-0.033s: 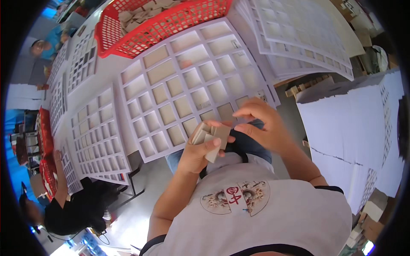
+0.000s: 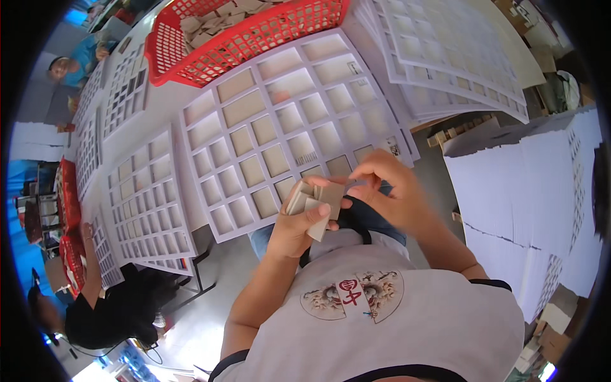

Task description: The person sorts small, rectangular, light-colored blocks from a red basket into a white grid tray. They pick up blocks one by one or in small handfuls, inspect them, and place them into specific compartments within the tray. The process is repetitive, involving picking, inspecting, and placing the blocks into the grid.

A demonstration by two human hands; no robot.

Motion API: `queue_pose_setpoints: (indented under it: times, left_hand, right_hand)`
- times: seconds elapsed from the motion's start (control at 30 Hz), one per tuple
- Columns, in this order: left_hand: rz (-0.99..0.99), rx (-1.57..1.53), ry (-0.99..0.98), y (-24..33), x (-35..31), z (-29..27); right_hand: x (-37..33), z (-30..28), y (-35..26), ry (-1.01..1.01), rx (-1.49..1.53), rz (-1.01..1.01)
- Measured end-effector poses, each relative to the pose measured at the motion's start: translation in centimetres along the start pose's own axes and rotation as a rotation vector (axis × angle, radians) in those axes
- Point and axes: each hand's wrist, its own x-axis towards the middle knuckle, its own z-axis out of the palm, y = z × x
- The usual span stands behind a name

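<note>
**Small stack of card squares held over the near edge of the grid frame**

The left hand (image 2: 299, 226) is closed around a small stack of grey card squares (image 2: 316, 202), thumb laid across the front of the stack and fingers curled behind it. The right hand (image 2: 388, 191) meets the stack from the right, its thumb and forefinger pinched together on the top edge of the uppermost square; the other fingers are loosely bent.

The stack hangs just in front of the near edge of the white grid frame (image 2: 286, 124), which serves as the landmark here. That frame lies flat on the table, and most of its square and oblong cells hold grey card pieces. Beyond its far edge stands a red mesh basket (image 2: 254, 35) with loose card squares inside. To the left of the frame lie more white grid frames (image 2: 146, 204), side by side. To its right a pile of further white frames (image 2: 458, 57) overlaps in a fan. Farther right, well apart from the frame, is a stack of white sheets (image 2: 534, 191).
</note>
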Motion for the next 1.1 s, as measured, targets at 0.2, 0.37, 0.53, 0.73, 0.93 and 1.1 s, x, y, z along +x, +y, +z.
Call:
queue_pose_setpoints:
  times: [0.2,0.37,0.53,0.73,0.93,1.1]
  left_hand:
    - [0.152,-0.047,-0.003,0.0,0.8,0.1]
    - [0.082,-0.023,0.131,-0.7,0.8,0.5]
    - [0.061,-0.076,-0.004,-1.3,1.5,0.5]
    - [-0.317,0.070,-0.169,-2.5,1.8,0.0]
    - [-0.283,0.093,-0.130,-2.8,2.6,0.7]
    - [-0.232,0.032,-0.120,-3.0,2.6,0.6]
  right_hand:
    - [0.6,2.3,0.8,0.025,0.119,0.107]
    - [0.8,1.5,1.4,0.125,0.251,0.139]
    - [1.9,-2.8,2.2,0.282,0.520,0.203]
    - [2.0,-6.6,8.5,0.227,-0.013,0.117]
    - [1.6,-5.3,8.6,0.293,-0.146,0.008]
    - [0.4,-4.0,8.3,0.260,-0.813,-0.236]
